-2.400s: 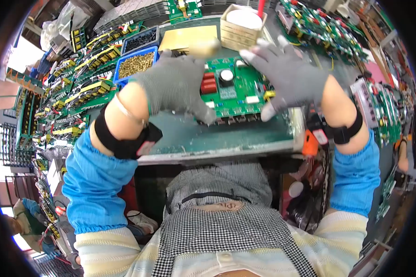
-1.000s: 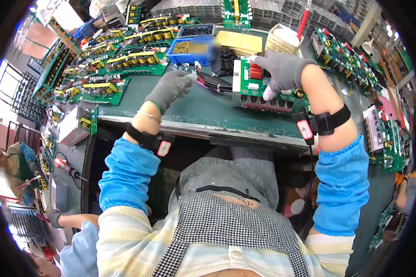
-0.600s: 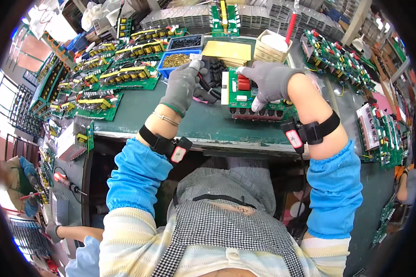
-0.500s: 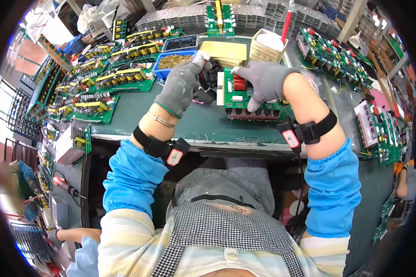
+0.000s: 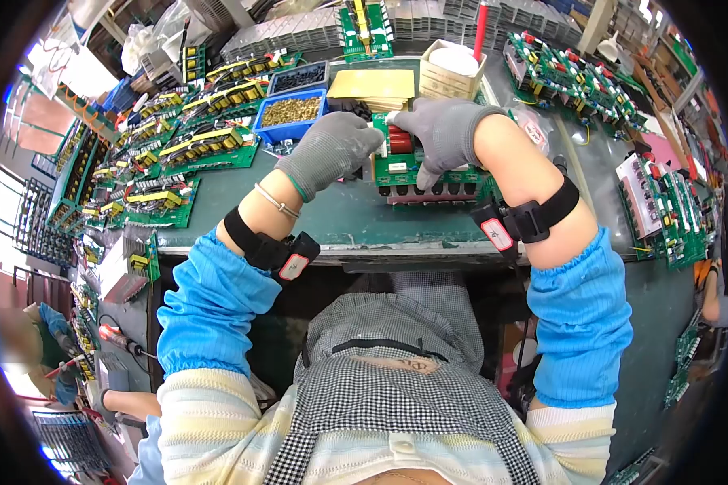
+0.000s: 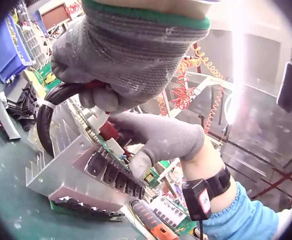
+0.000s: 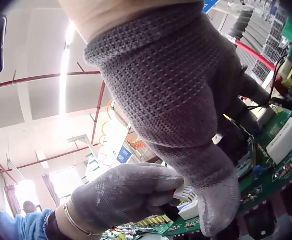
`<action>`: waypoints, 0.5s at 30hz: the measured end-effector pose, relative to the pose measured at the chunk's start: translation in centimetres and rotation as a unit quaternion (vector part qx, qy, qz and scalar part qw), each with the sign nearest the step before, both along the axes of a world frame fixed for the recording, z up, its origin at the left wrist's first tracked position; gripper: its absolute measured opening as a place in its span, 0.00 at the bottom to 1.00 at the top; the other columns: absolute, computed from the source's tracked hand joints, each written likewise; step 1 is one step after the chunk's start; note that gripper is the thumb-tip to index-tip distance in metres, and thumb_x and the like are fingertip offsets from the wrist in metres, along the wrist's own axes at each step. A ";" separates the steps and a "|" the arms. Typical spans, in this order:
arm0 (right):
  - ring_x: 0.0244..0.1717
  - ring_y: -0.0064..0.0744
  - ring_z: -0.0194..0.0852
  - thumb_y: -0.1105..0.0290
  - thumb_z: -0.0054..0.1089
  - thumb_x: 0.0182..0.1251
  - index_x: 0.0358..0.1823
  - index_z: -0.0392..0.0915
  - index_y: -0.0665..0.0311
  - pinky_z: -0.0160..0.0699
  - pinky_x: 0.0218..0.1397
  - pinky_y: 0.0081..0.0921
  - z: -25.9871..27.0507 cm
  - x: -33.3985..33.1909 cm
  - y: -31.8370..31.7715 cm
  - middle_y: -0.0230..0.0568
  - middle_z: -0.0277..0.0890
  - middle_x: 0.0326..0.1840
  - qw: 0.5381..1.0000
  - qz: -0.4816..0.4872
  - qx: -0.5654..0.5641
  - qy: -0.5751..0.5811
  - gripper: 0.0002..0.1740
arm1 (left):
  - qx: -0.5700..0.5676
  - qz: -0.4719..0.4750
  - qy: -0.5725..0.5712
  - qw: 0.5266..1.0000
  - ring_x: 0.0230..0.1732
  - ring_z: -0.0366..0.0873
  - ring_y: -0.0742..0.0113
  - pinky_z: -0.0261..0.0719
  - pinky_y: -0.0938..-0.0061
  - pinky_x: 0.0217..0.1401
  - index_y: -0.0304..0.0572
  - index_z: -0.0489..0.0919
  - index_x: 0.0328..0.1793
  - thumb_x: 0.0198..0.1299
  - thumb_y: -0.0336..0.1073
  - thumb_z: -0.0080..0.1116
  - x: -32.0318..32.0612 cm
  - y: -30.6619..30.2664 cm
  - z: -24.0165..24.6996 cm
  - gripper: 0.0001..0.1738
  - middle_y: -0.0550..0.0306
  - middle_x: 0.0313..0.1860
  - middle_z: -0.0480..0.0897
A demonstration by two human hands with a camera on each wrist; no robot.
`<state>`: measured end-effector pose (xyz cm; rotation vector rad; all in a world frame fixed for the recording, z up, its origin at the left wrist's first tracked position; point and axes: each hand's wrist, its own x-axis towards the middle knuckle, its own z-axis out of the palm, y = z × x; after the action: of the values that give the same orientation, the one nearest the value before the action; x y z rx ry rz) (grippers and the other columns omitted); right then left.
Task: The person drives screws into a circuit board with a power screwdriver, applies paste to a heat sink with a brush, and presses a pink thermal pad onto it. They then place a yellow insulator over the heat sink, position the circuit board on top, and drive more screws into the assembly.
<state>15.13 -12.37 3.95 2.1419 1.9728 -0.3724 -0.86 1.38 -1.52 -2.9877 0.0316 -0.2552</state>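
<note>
At the left, spare boards [image 5: 225,155] are laid in rows on the surface [image 5: 356,218], probably so that each lies flat. Brass fasteners [image 5: 291,111] are held in a blue bin [image 5: 291,132], seemingly for easy reach. By the curled left hand [image 5: 332,153] a black cable [image 6: 44,125] is gripped beside the circuit board [image 5: 404,159], which is carried on a finned metal base [image 6: 81,185]. The board is touched from above by the right hand [image 5: 449,133], thumb and forefinger spread, presumably to steady it. Stickers [image 5: 294,267] are borne on both wrist straps [image 5: 529,223]; their writing cannot be read.
</note>
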 end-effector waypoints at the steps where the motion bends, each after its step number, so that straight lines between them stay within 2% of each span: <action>1: 0.64 0.54 0.77 0.51 0.87 0.36 0.77 0.64 0.60 0.78 0.65 0.41 -0.1 0.1 0.0 0.55 0.76 0.62 1.000 0.001 0.003 0.002 0.62 | -0.002 0.002 0.011 1.000 0.41 0.86 0.53 0.85 0.62 0.44 0.46 0.85 0.44 0.59 0.30 0.60 0.1 0.1 0.0 0.08 0.51 0.37 0.85; 3: 0.64 0.54 0.77 0.51 0.87 0.36 0.76 0.64 0.60 0.78 0.65 0.41 0.0 0.0 0.0 0.55 0.76 0.62 1.000 0.000 0.000 0.001 0.62 | -0.008 0.006 0.034 0.999 0.42 0.84 0.52 0.85 0.64 0.45 0.48 0.85 0.48 0.59 0.29 0.60 0.2 0.2 0.0 0.12 0.50 0.39 0.83; 6: 0.64 0.54 0.77 0.51 0.87 0.37 0.76 0.65 0.60 0.78 0.65 0.41 0.1 -0.1 0.0 0.55 0.76 0.63 1.000 -0.001 -0.002 -0.003 0.61 | -0.048 -0.013 0.015 0.999 0.41 0.84 0.54 0.86 0.64 0.42 0.49 0.85 0.48 0.60 0.30 0.60 0.0 -0.3 0.6 0.11 0.50 0.37 0.83; 9: 0.63 0.54 0.77 0.51 0.86 0.37 0.75 0.66 0.60 0.79 0.65 0.40 0.0 0.0 0.1 0.54 0.76 0.64 1.000 -0.001 -0.003 -0.006 0.60 | -0.008 0.031 0.032 0.999 0.48 0.87 0.53 0.85 0.61 0.50 0.46 0.85 0.43 0.60 0.34 0.62 0.3 -1.3 1.4 0.07 0.51 0.39 0.86; 12: 0.63 0.53 0.77 0.51 0.86 0.38 0.75 0.67 0.60 0.79 0.65 0.40 -0.1 0.0 0.1 0.53 0.75 0.64 1.000 -0.001 -0.005 -0.006 0.59 | -0.057 0.062 0.104 0.991 0.49 0.87 0.53 0.85 0.61 0.51 0.44 0.85 0.43 0.61 0.33 0.61 0.9 -1.6 2.3 0.07 0.51 0.40 0.86; 15: 0.63 0.53 0.78 0.51 0.86 0.39 0.75 0.67 0.60 0.79 0.64 0.41 0.3 -0.2 -0.1 0.53 0.75 0.64 1.000 -0.006 -0.008 -0.008 0.59 | 0.003 0.103 0.132 0.986 0.49 0.87 0.52 0.85 0.60 0.51 0.42 0.85 0.42 0.63 0.36 0.59 2.1 -2.4 2.1 0.08 0.49 0.40 0.86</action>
<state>14.96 -12.43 4.28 2.1413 1.9418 -0.3715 1.27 -1.04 0.55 -2.9654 -0.2464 0.1633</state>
